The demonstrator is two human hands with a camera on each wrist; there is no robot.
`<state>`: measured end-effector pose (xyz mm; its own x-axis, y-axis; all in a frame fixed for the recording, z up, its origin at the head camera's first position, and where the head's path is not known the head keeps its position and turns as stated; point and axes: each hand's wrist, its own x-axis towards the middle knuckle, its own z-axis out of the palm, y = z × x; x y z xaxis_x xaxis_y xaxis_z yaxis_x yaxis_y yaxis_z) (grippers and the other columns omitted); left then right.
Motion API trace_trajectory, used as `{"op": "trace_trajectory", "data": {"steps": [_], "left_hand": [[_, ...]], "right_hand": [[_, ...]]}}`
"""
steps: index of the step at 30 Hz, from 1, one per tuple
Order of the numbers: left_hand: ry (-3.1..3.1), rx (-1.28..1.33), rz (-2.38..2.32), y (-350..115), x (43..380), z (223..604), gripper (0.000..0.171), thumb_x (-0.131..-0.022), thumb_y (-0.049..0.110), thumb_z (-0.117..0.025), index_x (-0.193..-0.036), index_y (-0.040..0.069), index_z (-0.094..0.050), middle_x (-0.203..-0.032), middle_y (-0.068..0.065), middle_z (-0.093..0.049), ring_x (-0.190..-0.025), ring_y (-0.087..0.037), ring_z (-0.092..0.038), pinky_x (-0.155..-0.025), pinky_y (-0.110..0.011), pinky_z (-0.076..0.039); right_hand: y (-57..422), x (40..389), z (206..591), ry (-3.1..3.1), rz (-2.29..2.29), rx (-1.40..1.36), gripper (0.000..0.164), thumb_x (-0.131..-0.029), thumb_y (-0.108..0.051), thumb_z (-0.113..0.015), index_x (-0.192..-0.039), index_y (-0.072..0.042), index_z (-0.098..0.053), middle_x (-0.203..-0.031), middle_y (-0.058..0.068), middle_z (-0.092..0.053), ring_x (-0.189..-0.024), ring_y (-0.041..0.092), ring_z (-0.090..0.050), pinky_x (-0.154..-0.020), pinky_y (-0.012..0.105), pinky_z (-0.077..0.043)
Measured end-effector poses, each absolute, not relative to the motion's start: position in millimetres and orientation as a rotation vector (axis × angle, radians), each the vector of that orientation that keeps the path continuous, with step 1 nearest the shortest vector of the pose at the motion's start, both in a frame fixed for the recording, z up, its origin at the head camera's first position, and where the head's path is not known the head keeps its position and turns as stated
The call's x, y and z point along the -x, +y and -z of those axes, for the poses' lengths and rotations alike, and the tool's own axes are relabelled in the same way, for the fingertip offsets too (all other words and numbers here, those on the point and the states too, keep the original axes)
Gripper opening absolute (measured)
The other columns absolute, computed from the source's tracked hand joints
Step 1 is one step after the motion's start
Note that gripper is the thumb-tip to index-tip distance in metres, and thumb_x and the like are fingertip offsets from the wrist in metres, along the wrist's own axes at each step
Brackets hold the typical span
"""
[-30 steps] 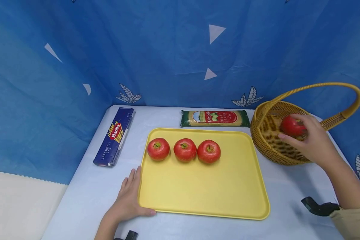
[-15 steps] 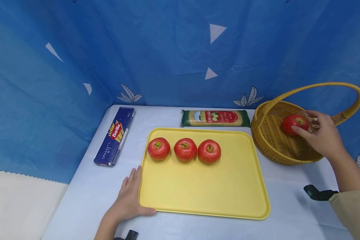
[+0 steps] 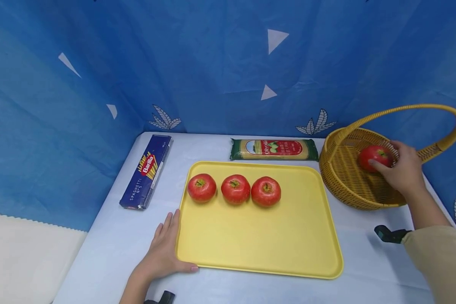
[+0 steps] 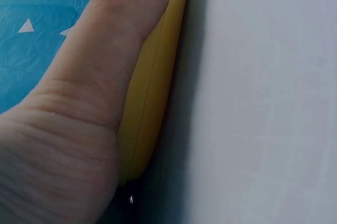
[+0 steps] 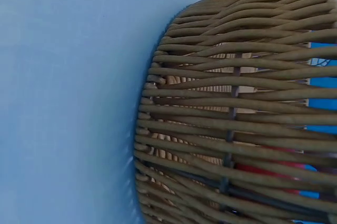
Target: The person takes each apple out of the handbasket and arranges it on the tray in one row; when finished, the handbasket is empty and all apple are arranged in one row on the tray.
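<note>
In the head view, my right hand (image 3: pixel 405 172) reaches into a round wicker basket (image 3: pixel 340 181) with a tall arched handle. It holds a red apple (image 3: pixel 372 157) there, the thumb on the near side and the fingers at the right. My left hand (image 3: pixel 161 253) lies at the near left corner of a yellow tray (image 3: pixel 258 240), fingers straight along its left edge and thumb along the front edge. Three more apples (image 3: pixel 235 189) sit in a row on the tray. The right wrist view shows the woven basket wall (image 5: pixel 242 103), with a red patch behind it.
A blue Barilla spaghetti box (image 3: pixel 146 173) lies left of the tray. Behind the tray lies a green-ended Olivoilà pasta packet (image 3: pixel 273 149), close to the basket. A blue patterned curtain (image 3: pixel 220 71) hangs at the back of the white table (image 3: pixel 99 261).
My right hand has shifted to the right around the apple in the basket, and its thumb has come onto the apple. The left hand and the tray have stayed in place.
</note>
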<state>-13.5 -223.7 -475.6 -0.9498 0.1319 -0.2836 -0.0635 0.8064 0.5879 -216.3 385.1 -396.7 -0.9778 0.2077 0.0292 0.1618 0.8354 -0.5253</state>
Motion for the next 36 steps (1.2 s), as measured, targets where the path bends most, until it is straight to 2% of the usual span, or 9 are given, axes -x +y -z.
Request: {"op": "trace_trajectory", "data": {"steps": [13,17,25,33,36], "left_hand": [[2.705,-0.065,-0.896,-225,14,480,0.159,-0.046,0.08,-0.081,-0.16,0.012,0.005,-0.168,-0.016,-0.004,-0.155,-0.037,0.001,-0.122,-0.062,-0.001],[2.698,-0.045,-0.889,-224,14,479,0.159,-0.045,0.079,-0.083,-0.16,0.013,0.005,-0.168,-0.015,-0.004,-0.155,-0.036,0.002,-0.122,-0.062,0.0],[2.703,-0.031,-0.876,-224,13,479,0.159,-0.045,0.078,-0.083,-0.16,0.013,0.004,-0.168,-0.015,-0.005,-0.155,-0.036,0.001,-0.123,-0.061,-0.001],[2.688,-0.051,-0.887,-225,14,478,0.159,-0.047,0.079,-0.082,-0.16,0.012,0.006,-0.168,-0.016,-0.003,-0.155,-0.038,0.002,-0.122,-0.062,0.0],[2.692,-0.058,-0.895,-225,13,478,0.159,-0.046,0.079,-0.082,-0.16,0.012,0.006,-0.168,-0.016,-0.003,-0.155,-0.038,0.002,-0.122,-0.062,0.0]], "right_hand": [[387,227,411,-2.968,-0.864,0.366,0.095,-0.095,-0.039,-0.062,-0.159,-0.008,0.0,-0.157,0.037,-0.015,-0.143,0.059,-0.016,-0.103,0.077,-0.03],[386,226,413,-2.988,-0.823,0.355,0.096,-0.094,-0.043,-0.063,-0.159,-0.004,-0.004,-0.153,0.038,-0.015,-0.141,0.059,-0.017,-0.102,0.077,-0.032],[386,223,413,-3.015,-0.828,0.361,0.098,-0.092,-0.052,-0.063,-0.158,-0.002,-0.01,-0.151,0.036,-0.008,-0.134,0.062,-0.02,-0.099,0.078,-0.035],[383,220,416,-3.021,-0.937,0.271,0.11,-0.085,-0.052,-0.072,-0.154,0.003,-0.007,-0.146,0.039,-0.023,-0.128,0.057,-0.027,-0.098,0.076,-0.038],[381,219,417,-3.035,-0.927,0.224,0.11,-0.084,-0.05,-0.074,-0.154,0.004,-0.007,-0.145,0.039,-0.023,-0.127,0.057,-0.028,-0.097,0.076,-0.039]]}}
